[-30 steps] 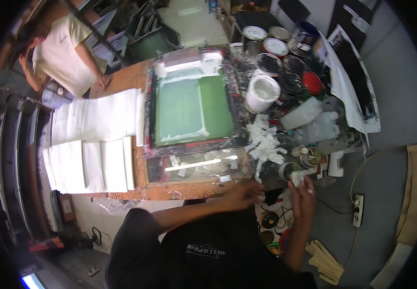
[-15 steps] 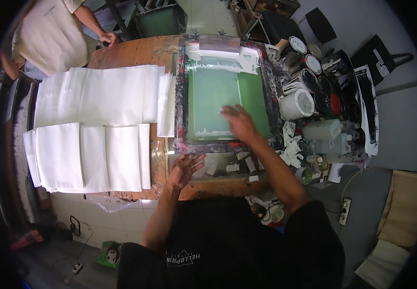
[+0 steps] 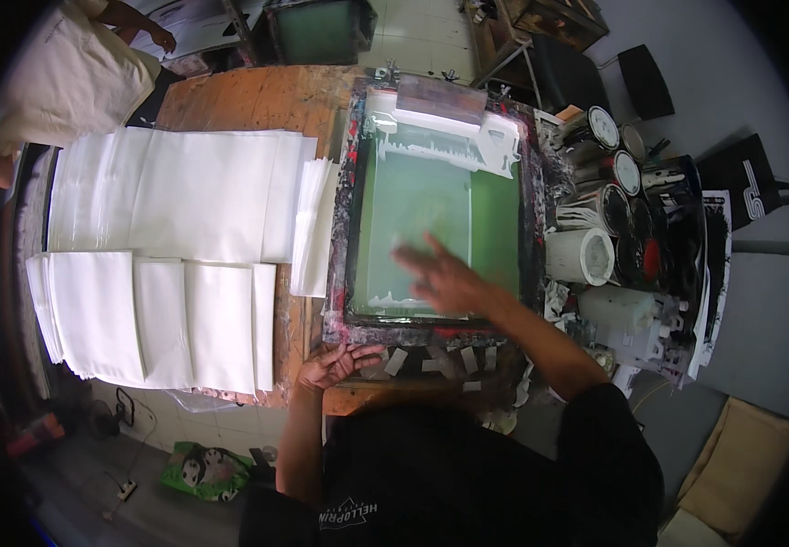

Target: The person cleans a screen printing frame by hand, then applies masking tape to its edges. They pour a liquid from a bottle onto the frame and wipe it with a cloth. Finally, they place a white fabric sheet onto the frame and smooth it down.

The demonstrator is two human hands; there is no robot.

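A screen-printing frame [image 3: 343, 264] with green mesh lies before me on the workbench, its near edge seeming slightly raised. At the near left corner, my left hand [image 3: 330, 365] is palm up, its fingers at the frame's edge, seemingly supporting it from below. Over the mesh, my right hand [image 3: 444, 278] is blurred, with fingers spread and nothing visible in them; whether it touches the mesh I cannot tell. White ink [image 3: 422, 150] runs along the far end of the mesh. A squeegee [image 3: 440, 100] lies across that end.
Stacks of white sheets [image 3: 203, 187] and folded white pieces [image 3: 98, 314] cover the left of the bench [image 3: 230, 96]. Paint cans [image 3: 627, 173], a white tub [image 3: 586, 257] and plastic bottles [image 3: 631, 314] crowd the right. Another person [image 3: 75, 73] stands at far left.
My right hand has moved nearer over the mesh. My left hand has come up to the frame's near edge, which looks higher. The other person's arm has shifted away from the bench.
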